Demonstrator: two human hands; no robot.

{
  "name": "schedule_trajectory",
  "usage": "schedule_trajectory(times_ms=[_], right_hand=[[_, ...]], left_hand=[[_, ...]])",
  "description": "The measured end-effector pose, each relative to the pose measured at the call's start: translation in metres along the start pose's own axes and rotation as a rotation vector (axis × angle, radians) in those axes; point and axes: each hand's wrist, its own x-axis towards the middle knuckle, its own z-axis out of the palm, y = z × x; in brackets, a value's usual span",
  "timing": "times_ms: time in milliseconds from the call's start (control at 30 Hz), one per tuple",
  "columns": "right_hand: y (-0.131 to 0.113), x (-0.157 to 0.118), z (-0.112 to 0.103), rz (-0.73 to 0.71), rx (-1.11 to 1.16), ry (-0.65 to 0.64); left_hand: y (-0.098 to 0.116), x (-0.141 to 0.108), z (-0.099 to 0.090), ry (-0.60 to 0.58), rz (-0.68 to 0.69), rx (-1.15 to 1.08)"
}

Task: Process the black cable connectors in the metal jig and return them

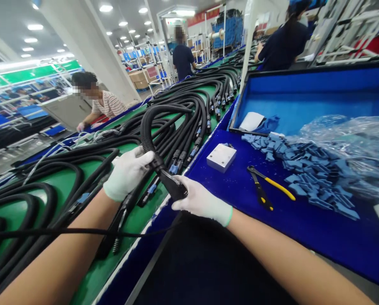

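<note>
A thick black corrugated hose (147, 127) is held up over the green belt, its end fitting (170, 183) tilted down toward me. My left hand (127, 171), in a white glove, is closed around the hose just behind the fitting. Gloved as well, my right hand (199, 199) grips the flared end of the fitting, with the thumb on top. Part of the fitting is hidden behind my right fingers. Many similar black hoses (189, 101) with small blue pieces at their ends lie on the belt beneath and beyond.
Right of the belt, a blue table (205, 186) carries a metal block (221, 156), yellow-and-black pliers (270, 182) and a heap of blue clips (316, 173). Behind them stand a blue bin (304, 91) and clear plastic bags (351, 148). Several people work farther along the line.
</note>
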Motion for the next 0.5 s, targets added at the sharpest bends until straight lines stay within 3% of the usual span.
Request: schedule_trajectory(times_ms=[67, 100, 167, 233, 300, 433, 500], right_hand=[[-0.003, -0.012, -0.009, -0.012, -0.084, 0.079], [-0.007, -0.019, -0.017, -0.03, -0.116, 0.08], [-0.019, -0.036, -0.034, -0.055, -0.165, 0.028], [-0.032, -0.053, -0.054, -0.032, -0.236, -0.036], [-0.041, -0.071, -0.078, 0.048, -0.342, -0.047], [-0.026, -0.107, -0.124, 0.392, -0.89, 0.316], [-0.006, -0.12, -0.134, 0.549, -1.166, 0.404]], left_hand=[[0.008, -0.014, 0.014, 0.081, 0.166, 0.22], [0.009, -0.02, 0.021, 0.047, 0.304, 0.301], [0.005, -0.03, 0.035, -0.185, 0.589, 0.396], [-0.002, -0.036, 0.052, -0.428, 0.756, 0.396], [-0.006, -0.041, 0.071, -0.452, 0.732, 0.325], [0.008, -0.041, 0.102, -0.326, 0.368, 0.203], [0.022, -0.035, 0.113, -0.33, 0.199, 0.153]])
